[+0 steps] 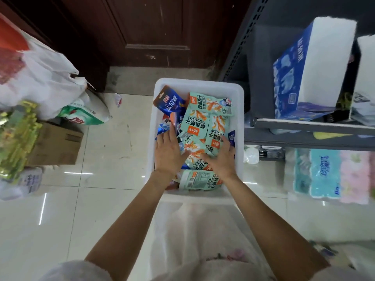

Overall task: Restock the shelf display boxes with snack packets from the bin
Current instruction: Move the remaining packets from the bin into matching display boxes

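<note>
A white plastic bin (238,118) stands on the tiled floor in front of me, filled with several snack packets. Most are mint-green packets (197,126) with orange print; a dark blue packet (170,102) lies at the bin's far left. My left hand (168,151) lies flat on the packets at the left, fingers straight and pointing away from me. My right hand (220,159) reaches into the pile at the right, its fingers curled over the edge of a mint-green packet (216,138). Another green packet (199,179) lies between my wrists.
A dark metal shelf (304,126) stands at the right, carrying blue-and-white tissue boxes (300,78). Wrapped tissue packs (332,175) sit below it. A cardboard box (58,145), white bags (40,78) and green goods are at the left. A wooden door (142,31) is behind the bin.
</note>
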A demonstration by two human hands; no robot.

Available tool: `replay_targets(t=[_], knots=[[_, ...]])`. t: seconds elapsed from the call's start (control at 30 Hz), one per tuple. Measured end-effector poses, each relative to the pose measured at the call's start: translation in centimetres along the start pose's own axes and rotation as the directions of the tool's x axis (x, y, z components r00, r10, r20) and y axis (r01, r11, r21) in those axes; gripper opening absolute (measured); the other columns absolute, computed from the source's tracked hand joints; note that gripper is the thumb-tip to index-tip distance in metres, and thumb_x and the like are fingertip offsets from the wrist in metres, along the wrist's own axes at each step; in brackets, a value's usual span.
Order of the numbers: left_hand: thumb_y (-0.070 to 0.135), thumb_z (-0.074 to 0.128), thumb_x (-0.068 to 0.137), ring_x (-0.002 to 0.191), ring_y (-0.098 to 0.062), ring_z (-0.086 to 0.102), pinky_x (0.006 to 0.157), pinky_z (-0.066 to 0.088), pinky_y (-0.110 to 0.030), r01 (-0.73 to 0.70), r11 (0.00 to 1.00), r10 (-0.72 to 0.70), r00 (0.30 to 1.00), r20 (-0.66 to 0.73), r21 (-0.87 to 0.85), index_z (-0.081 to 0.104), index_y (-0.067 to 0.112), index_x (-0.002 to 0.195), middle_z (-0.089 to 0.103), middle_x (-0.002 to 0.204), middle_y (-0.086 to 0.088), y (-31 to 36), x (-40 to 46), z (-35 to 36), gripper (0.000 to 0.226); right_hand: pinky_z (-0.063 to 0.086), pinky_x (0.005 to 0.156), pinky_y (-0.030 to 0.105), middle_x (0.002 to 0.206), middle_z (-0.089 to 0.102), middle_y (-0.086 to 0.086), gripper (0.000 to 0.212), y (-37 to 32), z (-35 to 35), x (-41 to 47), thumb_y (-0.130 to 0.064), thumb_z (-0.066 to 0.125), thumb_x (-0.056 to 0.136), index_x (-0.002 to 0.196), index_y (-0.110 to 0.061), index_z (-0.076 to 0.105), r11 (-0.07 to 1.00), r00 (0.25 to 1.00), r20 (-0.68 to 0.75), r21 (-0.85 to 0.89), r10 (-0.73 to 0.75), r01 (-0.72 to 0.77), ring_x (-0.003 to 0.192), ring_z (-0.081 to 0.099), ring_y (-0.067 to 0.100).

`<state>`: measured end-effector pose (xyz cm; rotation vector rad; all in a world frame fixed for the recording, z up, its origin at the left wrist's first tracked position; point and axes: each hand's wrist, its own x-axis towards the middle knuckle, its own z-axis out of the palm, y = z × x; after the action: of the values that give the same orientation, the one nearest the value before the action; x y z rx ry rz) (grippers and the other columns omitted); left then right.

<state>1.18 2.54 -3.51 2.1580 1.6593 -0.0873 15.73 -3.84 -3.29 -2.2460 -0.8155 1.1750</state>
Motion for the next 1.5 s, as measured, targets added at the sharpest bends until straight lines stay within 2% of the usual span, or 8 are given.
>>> replay_targets(t=[0.3,0.5,0.7,0.9,1.07,1.23,1.37,1.5], knots=[[0.052,0.067,0.081,0.131,-0.035,0.036,0.107,0.030,-0.045,-0.066,0.996,0.072,0.993,-0.096,0.063,0.032,0.002,0.144,0.044,0.140,-0.017,-1.8,-0.3,-0.5,0.088,0.046,0.061,0.007,0.101,0.063,0.001,0.057,0.5,-1.6,-0.6,-0.004,0.070,0.083,0.131,-0.008,0.040,0.993,0.997,-0.075,0.115,-0.012,0.020,0.076,0.060,0.011],[0.009,0.066,0.085,0.125,-0.034,0.038,0.098,0.040,-0.036,-0.041,0.994,0.040,0.999,-0.016,-0.103,0.028,0.001,0.144,0.036,0.141,-0.019,-3.1,-0.1,-2.3,0.071,0.052,0.080,0.032,0.117,0.063,0.013,0.051,1.4,-1.3,-0.5,-0.002,0.056,0.090,0.136,-0.014,0.038,0.984,0.998,-0.032,-0.173,-0.056,0.049,0.095,0.064,0.027],[0.015,0.067,0.086,0.113,-0.028,0.048,0.086,0.047,-0.033,-0.033,0.988,0.012,0.990,0.137,0.152,0.014,0.002,0.146,0.044,0.125,-0.017,-1.7,1.6,-3.1,0.081,0.045,0.091,0.034,0.128,0.053,0.009,0.066,1.3,-0.2,-1.0,-0.030,0.066,0.087,0.141,-0.021,0.030,0.973,0.996,0.058,-0.217,-0.070,0.081,0.113,0.054,0.026],[0.037,0.070,0.084,0.104,-0.026,0.059,0.071,0.040,-0.029,-0.034,0.967,-0.028,0.971,0.239,0.252,0.044,0.006,0.118,0.061,0.112,-0.009,-1.5,3.1,-5.0,0.053,0.045,0.091,0.038,0.126,0.047,0.015,0.071,1.2,0.0,-1.2,-0.031,0.071,0.083,0.140,-0.021,0.029,0.970,0.998,0.018,-0.233,-0.065,0.068,0.109,0.051,0.029],[0.030,0.066,0.088,0.094,-0.026,0.062,0.071,0.041,-0.026,0.107,0.979,-0.077,0.982,0.173,-0.171,0.059,0.008,0.113,0.067,0.111,-0.010,-3.1,1.9,-4.6,0.035,0.042,0.101,0.036,0.134,0.036,0.016,0.062,1.3,0.0,-1.9,-0.024,0.070,0.085,0.136,-0.013,0.037,0.982,0.996,-0.054,-0.177,-0.076,0.065,0.116,0.049,0.031],[0.034,0.064,0.089,0.080,-0.016,0.058,0.054,0.039,-0.009,0.259,0.754,-0.177,0.965,0.193,-0.603,0.060,0.014,0.114,0.067,0.103,-0.004,-3.1,-0.8,-2.8,0.032,0.031,0.106,0.033,0.138,0.030,0.014,0.054,1.2,0.9,-2.2,-0.032,0.071,0.083,0.129,-0.013,0.050,0.939,0.991,-0.061,-0.330,-0.121,0.095,0.123,0.036,0.031],[0.028,0.069,0.087,0.090,-0.021,0.067,0.074,0.053,-0.027,0.238,0.730,-0.219,0.969,0.111,-0.640,0.059,0.013,0.121,0.070,0.104,-0.002,-2.4,-2.2,-1.8,0.038,0.037,0.099,0.035,0.133,0.037,0.009,0.051,0.1,2.2,-2.7,-0.042,0.068,0.083,0.122,-0.014,0.052,0.889,0.985,-0.027,-0.434,-0.173,0.144,0.119,0.038,0.029],[0.030,0.073,0.082,0.076,-0.032,0.068,0.065,0.056,-0.046,0.175,0.741,-0.257,0.966,-0.033,-0.648,0.069,0.010,0.096,0.073,0.083,-0.010,-3.1,-2.9,-2.1,0.025,0.039,0.091,0.031,0.119,0.042,0.005,0.052,-0.8,2.8,-2.5,-0.044,0.070,0.080,0.114,-0.009,0.052,0.969,0.994,-0.013,-0.228,-0.106,0.100,0.110,0.042,0.020]])
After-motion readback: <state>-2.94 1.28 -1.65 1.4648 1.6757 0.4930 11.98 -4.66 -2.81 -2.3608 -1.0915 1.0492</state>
